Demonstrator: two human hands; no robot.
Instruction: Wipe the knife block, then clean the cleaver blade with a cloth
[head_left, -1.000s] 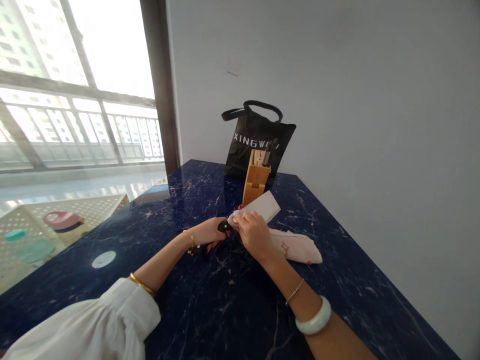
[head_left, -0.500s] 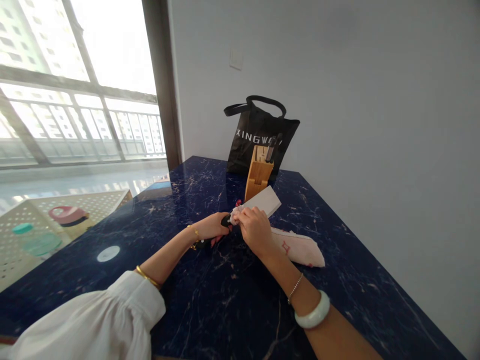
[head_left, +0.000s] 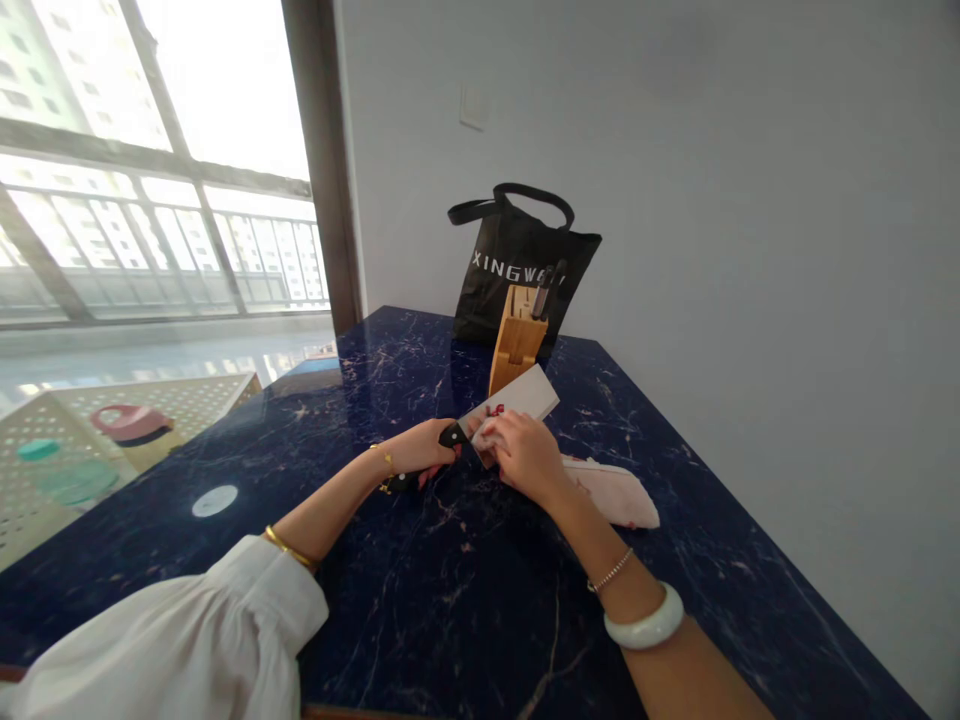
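Note:
My left hand (head_left: 421, 446) is closed round the black handle of a cleaver (head_left: 531, 388), whose broad blade points away to the right. Pressed against the blade near its middle, my right hand (head_left: 522, 452) pinches a light cloth (head_left: 489, 436) with red marks; most of this cloth is hidden by the fingers. A folded pink towel (head_left: 619, 492) lies on the table just behind my right wrist. Beyond the blade's tip stands a wooden knife block (head_left: 519, 345) with dark-handled knives (head_left: 547, 288) in its slots.
A black tote bag (head_left: 495, 235) stands upright behind the block, by the wall. On the dark blue marbled table (head_left: 450, 620) lies a white disc (head_left: 215, 501). Off its left side, a perforated cream basket (head_left: 75, 410) holds a pink-lidded container (head_left: 133, 425) and a teal-capped bottle (head_left: 67, 470).
My right hand has slid right with the cloth, from beside the handle out along the blade. More of the blade near the handle shows. My left hand keeps its hold.

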